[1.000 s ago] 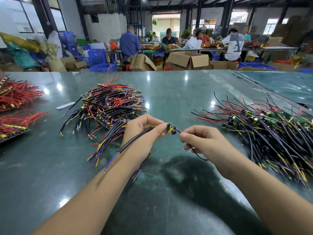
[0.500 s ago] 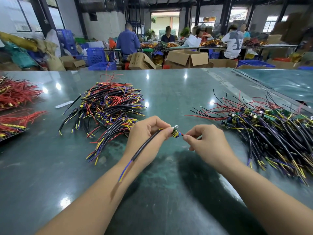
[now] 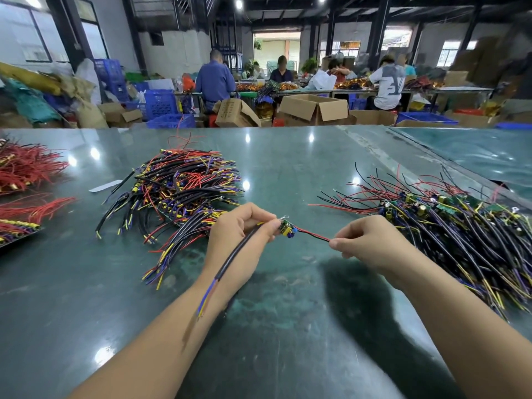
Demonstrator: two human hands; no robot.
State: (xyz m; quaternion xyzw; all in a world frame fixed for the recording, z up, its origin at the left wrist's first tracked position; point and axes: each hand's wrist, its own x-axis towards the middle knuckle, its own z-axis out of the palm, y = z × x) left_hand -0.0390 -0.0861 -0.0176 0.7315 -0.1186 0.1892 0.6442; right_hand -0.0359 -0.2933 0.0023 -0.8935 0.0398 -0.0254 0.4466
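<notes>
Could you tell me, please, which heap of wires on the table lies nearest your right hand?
The heap with green boards at the right; the black-sleeved heap lies by the left hand, the red wires far left.

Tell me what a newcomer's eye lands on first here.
First, the two hands at centre: the left hand pinches a small circuit board with a black cable trailing over the wrist, and the right hand pinches the red and black wires stretched straight from it. Next come the tangled heaps on the green table: a wire pile behind the left hand and a pile of wired boards to the right.
</notes>
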